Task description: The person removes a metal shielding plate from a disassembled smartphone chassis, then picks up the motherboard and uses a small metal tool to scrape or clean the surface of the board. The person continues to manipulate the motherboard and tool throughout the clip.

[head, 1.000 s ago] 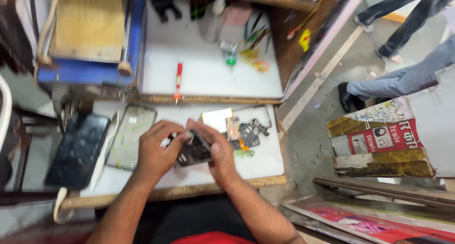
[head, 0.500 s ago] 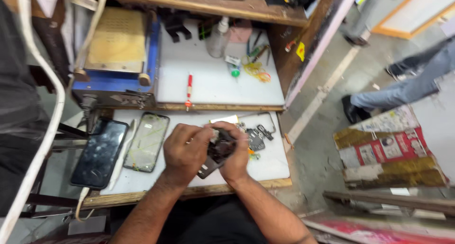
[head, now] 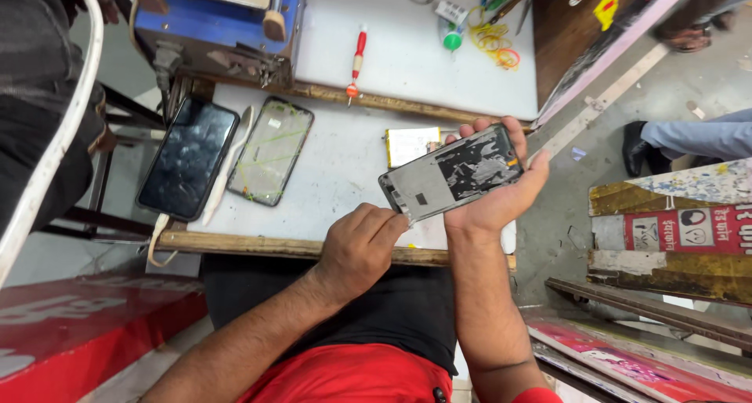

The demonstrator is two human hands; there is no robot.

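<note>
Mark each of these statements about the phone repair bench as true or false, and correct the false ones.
1. The right hand holds an opened phone frame above the white work surface. True.
2. The left hand rests flat on the dark phone. False: its fingertips touch the lower end of the phone frame, far from the dark phone.
3. A red-and-white screwdriver lies on the upper white board. True.
4. The glass panel is stacked on top of the dark phone. False: it lies beside it, with a pale prying tool between them.
</note>
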